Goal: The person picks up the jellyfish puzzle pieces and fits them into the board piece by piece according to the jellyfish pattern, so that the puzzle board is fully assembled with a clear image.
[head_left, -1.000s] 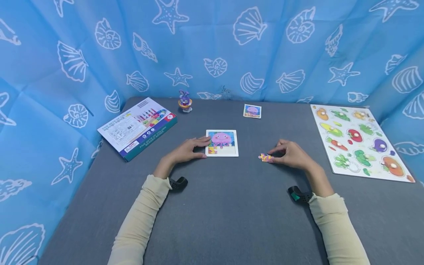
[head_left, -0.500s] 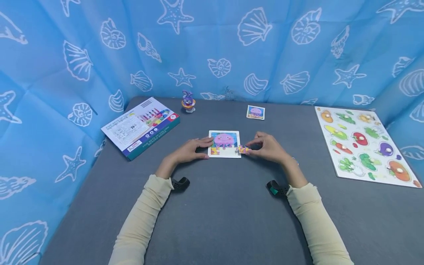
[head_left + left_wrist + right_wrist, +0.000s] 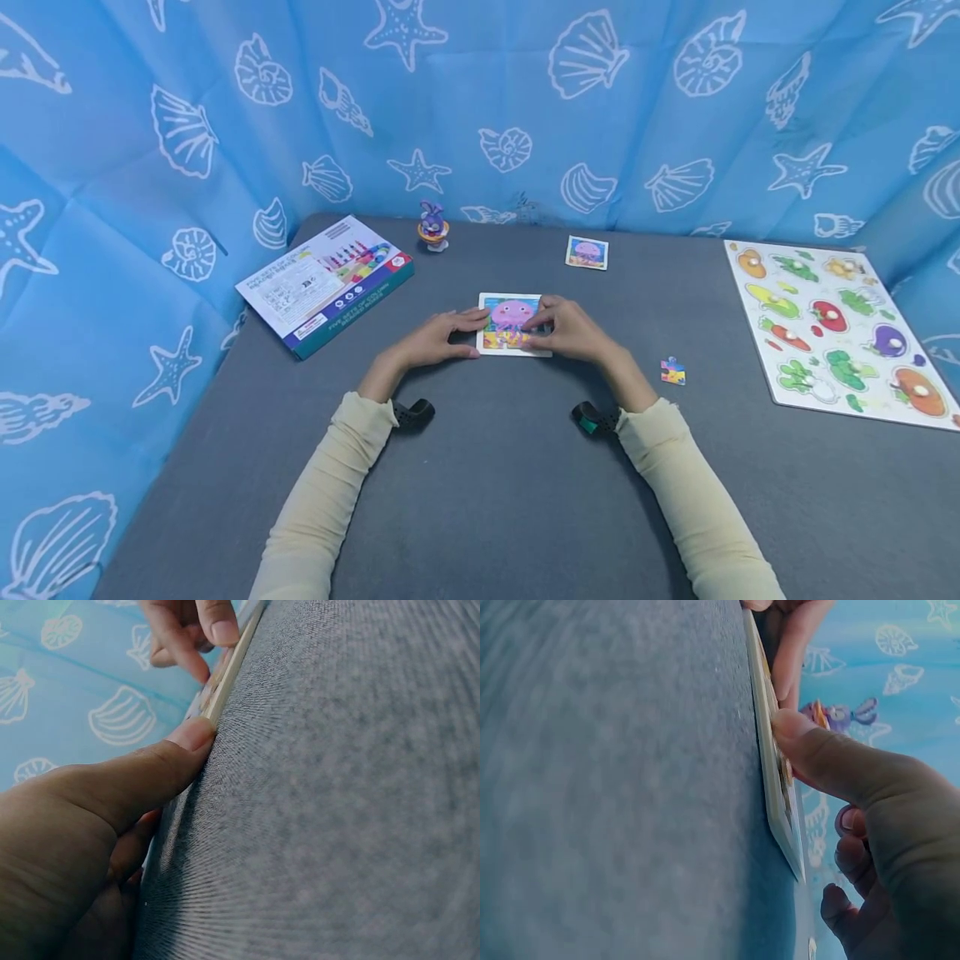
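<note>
In the head view, a white-framed square jigsaw board [image 3: 510, 352] with a pink jellyfish picture lies flat at mid-table. My left hand [image 3: 435, 340] rests against its left side, fingers reaching onto the frame and thumb touching the near left corner. Over the lower part of the board, my right hand [image 3: 572, 330] pinches a small yellow-and-pink puzzle piece [image 3: 516, 340] between thumb and forefinger, its remaining fingers loosely bent. The right wrist view shows the right thumb [image 3: 832, 754] low over the board's surface; the piece is mostly hidden there.
One loose blue, pink and yellow puzzle piece [image 3: 672, 371] lies right of my right hand. Farther back are a jellyfish card [image 3: 587, 252] and a purple rabbit figurine [image 3: 432, 225]. A box [image 3: 326, 283] stands left, a vegetable puzzle board [image 3: 840, 333] right. A blue curtain borders the table.
My right hand has moved left with the puzzle piece, from the bare table onto the board's lower part. The loose piece on the right has come into view. My left hand stays at the board.
</note>
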Available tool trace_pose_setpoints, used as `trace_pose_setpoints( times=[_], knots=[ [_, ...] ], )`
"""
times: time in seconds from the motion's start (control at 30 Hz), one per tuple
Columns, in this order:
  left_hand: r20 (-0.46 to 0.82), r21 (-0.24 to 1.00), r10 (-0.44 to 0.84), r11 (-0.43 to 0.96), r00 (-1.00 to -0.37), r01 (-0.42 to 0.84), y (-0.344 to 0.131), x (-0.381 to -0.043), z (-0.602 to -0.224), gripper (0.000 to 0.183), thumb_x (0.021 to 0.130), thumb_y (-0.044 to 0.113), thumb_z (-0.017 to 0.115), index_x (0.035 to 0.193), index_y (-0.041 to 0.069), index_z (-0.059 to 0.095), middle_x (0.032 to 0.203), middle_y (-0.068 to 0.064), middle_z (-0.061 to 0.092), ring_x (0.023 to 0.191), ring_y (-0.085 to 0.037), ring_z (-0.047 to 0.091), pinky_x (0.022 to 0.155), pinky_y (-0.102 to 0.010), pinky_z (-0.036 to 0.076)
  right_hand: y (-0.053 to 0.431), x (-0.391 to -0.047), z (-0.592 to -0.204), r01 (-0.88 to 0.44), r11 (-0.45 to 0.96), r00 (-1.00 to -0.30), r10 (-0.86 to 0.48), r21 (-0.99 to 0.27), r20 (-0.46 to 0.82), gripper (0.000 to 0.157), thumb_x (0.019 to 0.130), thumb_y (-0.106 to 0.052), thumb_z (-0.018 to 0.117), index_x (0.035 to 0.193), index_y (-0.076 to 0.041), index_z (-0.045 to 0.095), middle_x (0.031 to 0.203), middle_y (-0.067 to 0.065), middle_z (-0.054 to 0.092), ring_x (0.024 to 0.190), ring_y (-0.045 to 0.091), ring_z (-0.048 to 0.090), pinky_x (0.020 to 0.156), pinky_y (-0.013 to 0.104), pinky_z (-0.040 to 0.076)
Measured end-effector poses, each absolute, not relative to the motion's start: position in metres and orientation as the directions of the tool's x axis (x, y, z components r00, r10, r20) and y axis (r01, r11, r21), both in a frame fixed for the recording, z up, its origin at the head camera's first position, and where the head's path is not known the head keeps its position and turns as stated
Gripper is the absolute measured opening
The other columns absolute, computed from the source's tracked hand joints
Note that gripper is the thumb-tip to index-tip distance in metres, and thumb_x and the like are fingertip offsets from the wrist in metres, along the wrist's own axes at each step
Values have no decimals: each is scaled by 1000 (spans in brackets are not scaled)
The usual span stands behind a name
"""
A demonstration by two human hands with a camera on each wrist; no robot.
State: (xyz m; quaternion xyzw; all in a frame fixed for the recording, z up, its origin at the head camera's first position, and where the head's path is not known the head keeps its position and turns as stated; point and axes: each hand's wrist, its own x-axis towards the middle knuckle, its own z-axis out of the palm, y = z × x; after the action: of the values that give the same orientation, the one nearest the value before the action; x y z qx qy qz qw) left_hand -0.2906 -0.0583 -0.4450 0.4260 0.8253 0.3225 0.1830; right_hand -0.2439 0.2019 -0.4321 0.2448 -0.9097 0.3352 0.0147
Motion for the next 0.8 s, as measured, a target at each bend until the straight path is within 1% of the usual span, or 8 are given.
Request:
trace_pose_setpoints(
  times=[0.2,0.3,0.53,0.63,0.8],
  knots=[
    [-38,693,821,433,-570,576,-58,-292,-445,57,88,27,61,139,13,40,151,1,27,141,-17,20,116,-43,10,198,-247,-432,-451,650,-880,-439,-612,182,25,71,-19,79,91,-4,75,71,9,47,63,13,31,58,24,28],
    [-44,700,818,435,-573,567,-58,-291,-445,57,88,27,62,139,14,40,151,1,27,141,-17,19,116,-44,9,197,-248,-432,-461,629,-870,-459,-626,180,26,73,-19,78,95,-6,74,72,10,48,63,13,31,58,24,27],
    [-61,690,814,453,-578,564,-58,-292,-445,57,88,29,61,140,16,39,151,3,26,142,-16,19,116,-45,8,193,-254,-431,-532,574,-795,-592,-623,133,24,78,-14,72,102,-8,72,72,3,45,64,11,29,60,23,26],
    [-51,692,816,444,-575,569,-58,-292,-445,57,88,28,61,139,15,40,151,2,27,141,-16,20,116,-44,9,191,-257,-429,-512,593,-801,-590,-622,97,24,78,-14,72,101,-8,72,72,2,46,64,12,30,60,24,26],
    [-33,703,823,422,-566,573,-59,-293,-444,56,88,26,62,138,12,41,151,-1,28,141,-17,21,116,-43,10,189,-260,-427,-433,665,-845,-534,-608,18,23,77,-17,73,99,-12,73,72,3,46,64,14,32,58,25,26]
  ],
)
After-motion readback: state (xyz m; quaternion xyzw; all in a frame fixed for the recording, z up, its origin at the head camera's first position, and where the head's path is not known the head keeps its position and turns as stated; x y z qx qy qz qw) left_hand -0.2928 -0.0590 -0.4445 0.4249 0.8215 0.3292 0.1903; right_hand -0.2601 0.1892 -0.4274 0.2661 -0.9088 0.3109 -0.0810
